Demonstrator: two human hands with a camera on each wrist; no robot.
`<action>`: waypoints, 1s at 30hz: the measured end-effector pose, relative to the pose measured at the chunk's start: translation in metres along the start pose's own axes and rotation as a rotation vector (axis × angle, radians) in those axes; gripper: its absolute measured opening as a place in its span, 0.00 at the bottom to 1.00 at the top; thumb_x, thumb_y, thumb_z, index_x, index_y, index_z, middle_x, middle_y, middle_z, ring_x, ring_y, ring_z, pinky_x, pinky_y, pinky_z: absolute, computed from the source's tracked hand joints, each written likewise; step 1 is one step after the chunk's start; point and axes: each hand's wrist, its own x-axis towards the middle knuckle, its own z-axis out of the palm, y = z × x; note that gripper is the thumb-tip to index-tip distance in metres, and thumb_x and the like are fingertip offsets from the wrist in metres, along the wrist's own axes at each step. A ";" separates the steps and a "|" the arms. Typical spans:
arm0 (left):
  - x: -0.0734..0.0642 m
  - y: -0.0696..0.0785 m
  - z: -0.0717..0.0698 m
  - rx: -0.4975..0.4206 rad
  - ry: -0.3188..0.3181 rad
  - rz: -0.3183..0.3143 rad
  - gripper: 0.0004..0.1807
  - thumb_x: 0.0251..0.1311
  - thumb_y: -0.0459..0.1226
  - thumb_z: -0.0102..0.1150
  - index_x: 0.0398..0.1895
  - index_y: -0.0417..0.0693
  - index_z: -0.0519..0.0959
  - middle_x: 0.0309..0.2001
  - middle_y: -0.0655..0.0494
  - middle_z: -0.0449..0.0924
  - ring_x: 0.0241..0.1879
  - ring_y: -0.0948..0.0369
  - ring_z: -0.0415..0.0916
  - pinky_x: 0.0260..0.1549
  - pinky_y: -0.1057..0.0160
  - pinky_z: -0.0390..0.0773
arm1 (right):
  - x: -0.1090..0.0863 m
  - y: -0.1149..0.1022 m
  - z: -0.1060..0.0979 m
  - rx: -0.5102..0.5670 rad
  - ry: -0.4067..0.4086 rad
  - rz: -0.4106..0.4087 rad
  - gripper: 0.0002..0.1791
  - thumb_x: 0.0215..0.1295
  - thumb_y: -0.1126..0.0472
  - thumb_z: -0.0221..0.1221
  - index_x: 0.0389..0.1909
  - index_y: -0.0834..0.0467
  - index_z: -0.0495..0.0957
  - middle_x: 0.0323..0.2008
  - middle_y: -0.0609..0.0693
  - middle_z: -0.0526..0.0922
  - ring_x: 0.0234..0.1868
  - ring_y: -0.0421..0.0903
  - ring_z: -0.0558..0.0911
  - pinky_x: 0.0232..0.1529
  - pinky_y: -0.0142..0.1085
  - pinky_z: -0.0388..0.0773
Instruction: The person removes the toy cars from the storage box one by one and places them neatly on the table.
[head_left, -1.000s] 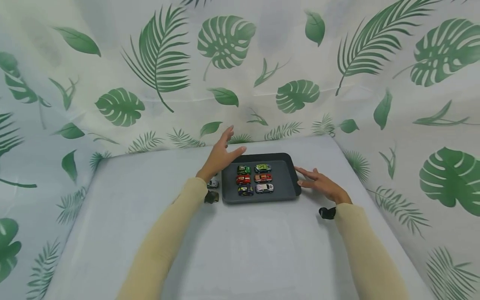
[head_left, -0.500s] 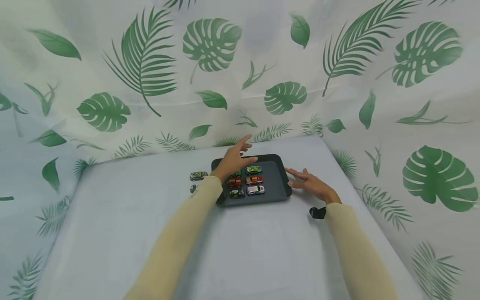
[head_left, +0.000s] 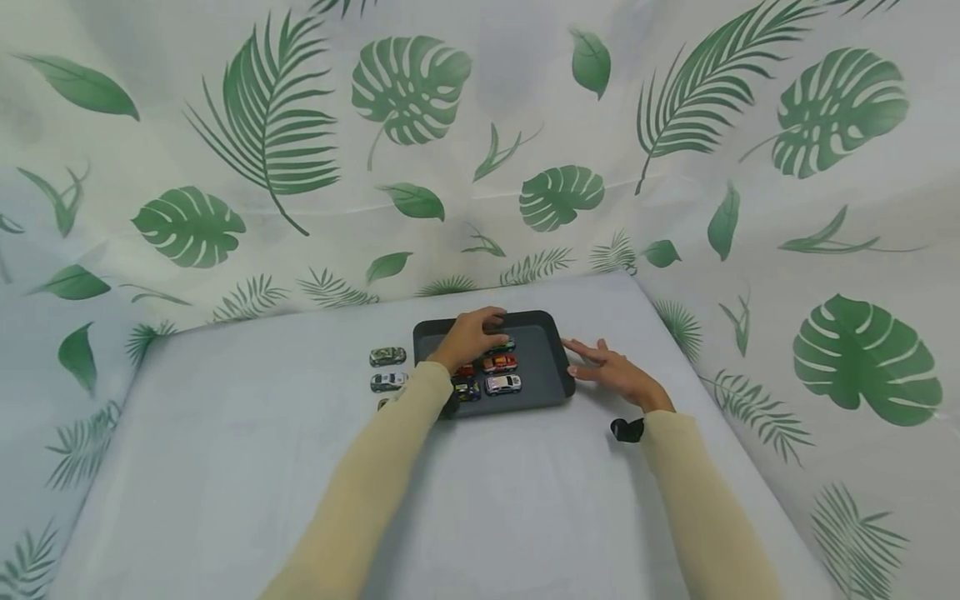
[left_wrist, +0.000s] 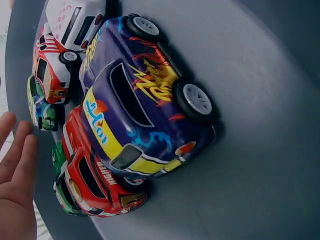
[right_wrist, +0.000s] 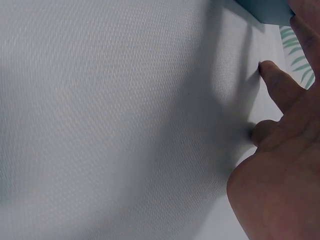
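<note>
A dark grey tray (head_left: 538, 358) lies on the white table, holding several toy cars in two columns. My left hand (head_left: 468, 337) is over the tray, fingers bent loosely above the yellow-green toy car (head_left: 510, 343) in the back row. Below it sit an orange-red car (head_left: 500, 363) and a white car (head_left: 503, 383). The left wrist view shows the purple car (left_wrist: 150, 95) close up beside a red car (left_wrist: 92, 172), with a green one (left_wrist: 65, 195) mostly hidden behind. My right hand (head_left: 618, 375) is spread, fingertips at the tray's right edge.
Left of the tray stand a camouflage-patterned toy car (head_left: 387, 357) and a white one (head_left: 388, 382); a third is mostly covered by the left sleeve (head_left: 382, 450). Leaf-printed cloth (head_left: 300, 250) rises behind the table.
My left hand has moved right across the tray and lowered to the back-row cars, uncovering the cars left of the tray. The right hand stays at the tray's edge; the head view has shifted.
</note>
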 end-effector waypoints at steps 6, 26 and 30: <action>0.005 -0.001 0.003 0.118 -0.017 -0.051 0.27 0.74 0.37 0.68 0.73 0.40 0.77 0.68 0.45 0.80 0.68 0.51 0.77 0.68 0.53 0.75 | -0.004 0.001 -0.001 0.013 0.009 -0.001 0.40 0.77 0.46 0.64 0.85 0.44 0.62 0.86 0.58 0.47 0.84 0.60 0.25 0.72 0.78 0.25; 0.000 0.003 -0.007 0.274 -0.060 -0.022 0.16 0.73 0.34 0.68 0.60 0.41 0.87 0.58 0.47 0.87 0.59 0.51 0.83 0.62 0.52 0.80 | 0.003 0.003 0.000 -0.018 -0.001 -0.065 0.39 0.77 0.45 0.63 0.84 0.47 0.63 0.85 0.52 0.54 0.85 0.59 0.26 0.72 0.71 0.15; 0.000 0.004 -0.012 0.241 -0.063 0.004 0.16 0.73 0.35 0.68 0.61 0.42 0.87 0.58 0.49 0.87 0.57 0.54 0.84 0.60 0.54 0.81 | 0.001 0.006 -0.001 -0.020 0.003 -0.042 0.39 0.77 0.44 0.63 0.84 0.46 0.63 0.85 0.52 0.53 0.84 0.59 0.25 0.72 0.73 0.17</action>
